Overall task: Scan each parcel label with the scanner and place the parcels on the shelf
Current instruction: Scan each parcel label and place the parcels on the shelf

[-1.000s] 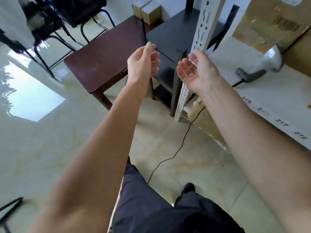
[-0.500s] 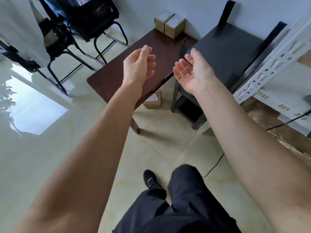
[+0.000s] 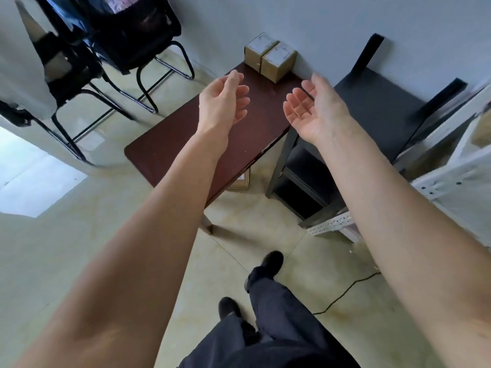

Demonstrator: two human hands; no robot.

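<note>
left hand point(image 3: 223, 102) and right hand point(image 3: 313, 107) empty, fingers loosely spread, palms facing inward, likely to take parcels point(image 3: 269, 58) on table point(image 3: 186, 144).

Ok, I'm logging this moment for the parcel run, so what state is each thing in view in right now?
Left hand: open, empty, held above the brown table.
Right hand: open, palm up, empty.
Two parcels: upright, side by side at the far end of the brown table, labels on top.
Parcel on the floor: mostly hidden under the table.
Black shelf unit: top bare.
Black cable: lying loose on the floor.
</note>
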